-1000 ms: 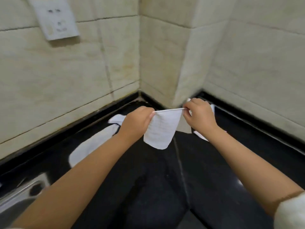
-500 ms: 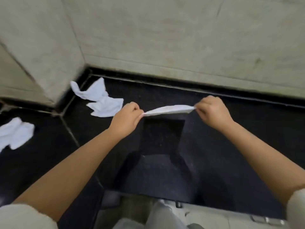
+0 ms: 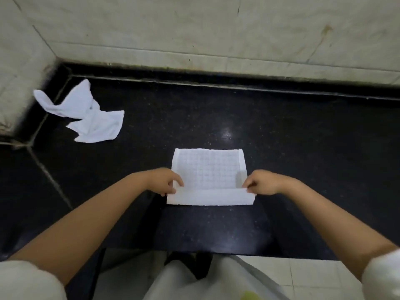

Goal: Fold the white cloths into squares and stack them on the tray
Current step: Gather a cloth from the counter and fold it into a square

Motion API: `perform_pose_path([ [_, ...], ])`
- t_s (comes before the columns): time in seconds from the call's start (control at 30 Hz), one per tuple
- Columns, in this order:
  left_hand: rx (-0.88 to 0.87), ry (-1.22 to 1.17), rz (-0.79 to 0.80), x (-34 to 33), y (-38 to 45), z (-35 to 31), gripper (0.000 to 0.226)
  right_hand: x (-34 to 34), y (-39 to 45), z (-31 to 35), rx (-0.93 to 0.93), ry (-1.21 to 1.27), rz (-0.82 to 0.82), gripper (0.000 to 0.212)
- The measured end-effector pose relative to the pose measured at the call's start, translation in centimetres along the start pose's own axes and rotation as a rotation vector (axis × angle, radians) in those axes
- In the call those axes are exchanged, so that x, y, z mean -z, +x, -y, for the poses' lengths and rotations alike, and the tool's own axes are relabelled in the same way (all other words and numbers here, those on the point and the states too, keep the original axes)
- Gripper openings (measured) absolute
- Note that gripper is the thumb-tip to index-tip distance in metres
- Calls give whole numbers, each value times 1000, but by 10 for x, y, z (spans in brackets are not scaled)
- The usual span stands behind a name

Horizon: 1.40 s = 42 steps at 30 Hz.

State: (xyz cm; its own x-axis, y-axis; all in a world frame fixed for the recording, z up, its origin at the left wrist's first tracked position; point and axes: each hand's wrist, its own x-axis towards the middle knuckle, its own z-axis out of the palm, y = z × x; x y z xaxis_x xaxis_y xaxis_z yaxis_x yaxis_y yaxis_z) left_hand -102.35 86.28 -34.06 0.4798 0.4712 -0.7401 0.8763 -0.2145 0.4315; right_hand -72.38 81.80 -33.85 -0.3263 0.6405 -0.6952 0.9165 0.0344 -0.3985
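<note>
A white cloth (image 3: 208, 169) with a faint grid weave lies flat on the black counter (image 3: 292, 137) in front of me. Its near edge is turned up into a narrow folded strip. My left hand (image 3: 166, 182) pinches the left end of that strip. My right hand (image 3: 263, 184) pinches the right end. A second white cloth (image 3: 86, 118) lies crumpled at the back left, near the wall corner. No tray is in view.
Beige tiled walls (image 3: 194, 29) close off the counter at the back and left, with a raised black lip along them. The counter's front edge (image 3: 216, 252) runs just below my forearms. A pale tiled floor (image 3: 303, 276) shows beneath.
The cloth I held stretched in the air between both hands now lies spread on the counter, its near edge folded over. My view has swung right and down.
</note>
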Motion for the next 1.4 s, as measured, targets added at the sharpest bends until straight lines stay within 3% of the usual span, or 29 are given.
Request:
perform_pose_path([
  [0.17,16,51,-410,32,23,-1,4,28,18,0,-128,8,-397,23],
  [0.3,68,99,-519,41,46,0,15,37,43,-1,-267,41,-559,27],
  [0.47,89,145,-586,39,68,9,19,35,65,-2,-344,4,-592,28],
  [0.73,73,212,-670,32,78,17,20,24,76,-7,-306,-16,-689,28],
  [0.93,67,237,-675,30,80,16,23,23,80,-5,-226,-237,-553,37],
  [1.17,52,361,-653,30,73,13,23,33,71,4,-209,-437,-506,32],
  [1.3,-40,393,-778,62,46,3,21,59,46,7,-84,-381,-874,19],
  [1.4,-298,457,-1058,82,21,-3,30,71,26,9,28,-374,-1239,11],
])
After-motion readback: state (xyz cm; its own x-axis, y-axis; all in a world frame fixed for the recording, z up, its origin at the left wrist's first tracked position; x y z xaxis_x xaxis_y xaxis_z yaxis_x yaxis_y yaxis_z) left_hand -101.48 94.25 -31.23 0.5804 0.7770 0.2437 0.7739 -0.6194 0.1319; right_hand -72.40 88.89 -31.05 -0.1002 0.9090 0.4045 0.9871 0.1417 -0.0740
